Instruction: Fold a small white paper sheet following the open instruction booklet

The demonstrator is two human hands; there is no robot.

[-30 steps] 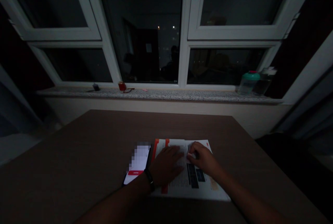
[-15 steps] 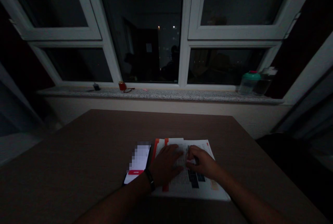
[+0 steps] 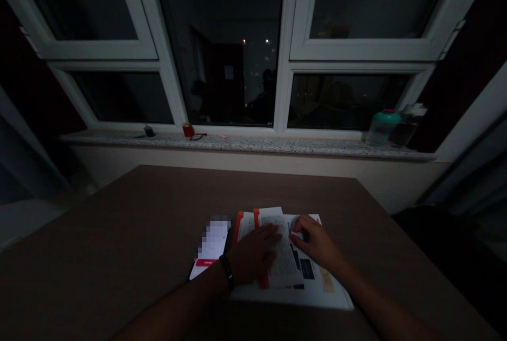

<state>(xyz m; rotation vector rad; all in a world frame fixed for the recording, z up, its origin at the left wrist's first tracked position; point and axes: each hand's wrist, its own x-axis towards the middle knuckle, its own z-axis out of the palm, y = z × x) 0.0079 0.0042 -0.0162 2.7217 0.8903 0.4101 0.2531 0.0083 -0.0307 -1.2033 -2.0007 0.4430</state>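
Observation:
My left hand (image 3: pixel 255 251) lies spread on a narrow printed page (image 3: pixel 283 262) with an orange strip, which rests over a wider booklet (image 3: pixel 336 296). At that page's right edge is my right hand (image 3: pixel 315 240), its thumb and fingers closed in a pinch. Something small and pale shows between the fingertips; whether it is part of the paper or a separate piece I cannot tell. A phone (image 3: pixel 216 238) with a lit screen lies left of the booklet, partly behind my left wrist, which wears a dark band (image 3: pixel 227 272).
The brown table (image 3: pixel 119 235) reaches toward a stone windowsill (image 3: pixel 253 143). On the sill stand a clear bottle with a green lid (image 3: pixel 383 125), a small red jar (image 3: pixel 187 130) and a dark little bottle (image 3: pixel 148 131). The room is dim.
The narrow page now sits slightly tilted, with its right edge and lower corner plainly visible over the booklet. My right hand has shifted a little to the right, still pinching. The left hand stays spread.

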